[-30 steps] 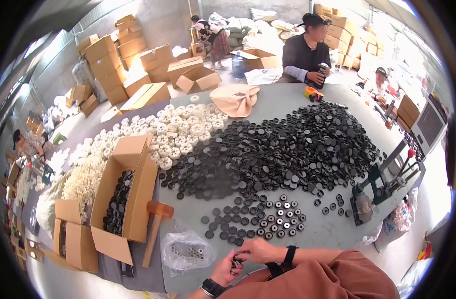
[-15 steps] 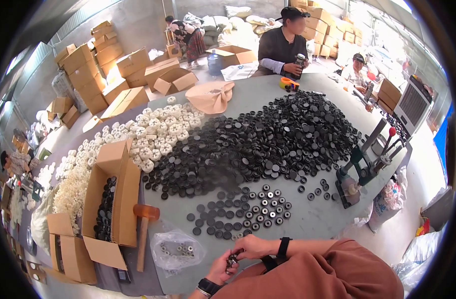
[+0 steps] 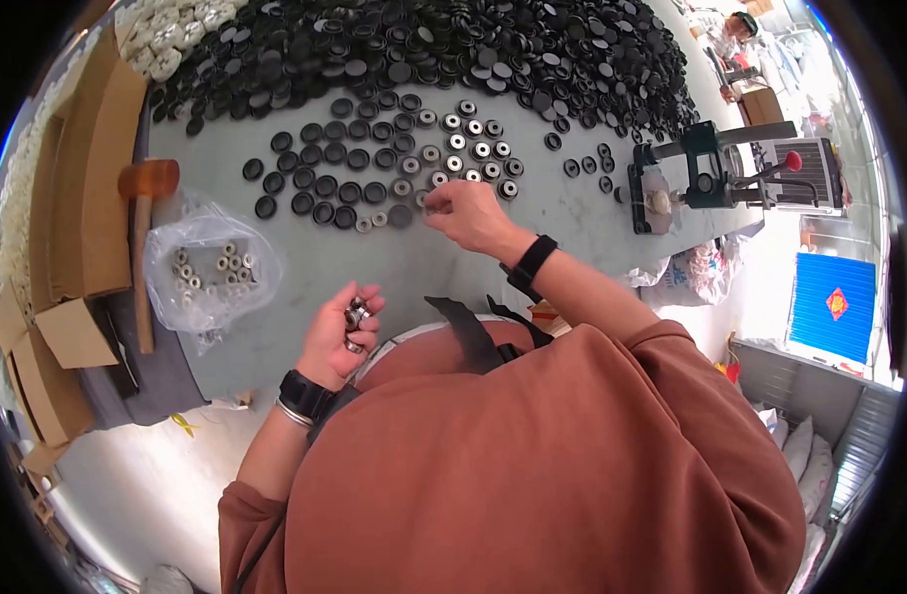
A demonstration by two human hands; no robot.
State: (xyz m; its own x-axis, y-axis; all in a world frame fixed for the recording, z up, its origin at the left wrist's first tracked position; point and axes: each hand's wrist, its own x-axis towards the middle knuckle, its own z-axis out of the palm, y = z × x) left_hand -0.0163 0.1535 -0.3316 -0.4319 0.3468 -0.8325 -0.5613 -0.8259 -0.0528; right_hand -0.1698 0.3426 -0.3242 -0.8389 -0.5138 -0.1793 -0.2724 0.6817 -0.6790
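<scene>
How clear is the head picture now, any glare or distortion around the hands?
Head view: washed-out floor at lower left; head view: cardboard box looks bowed near the left rim, with black fisheye corners; head view: metal pieces glint in the left hand, while detail at the right hand's fingertips is too small to tell.

Shiny metal rings sit bunched in the left hand; black round caps (the right-hand ones ring-filled) lie flat beyond.
</scene>
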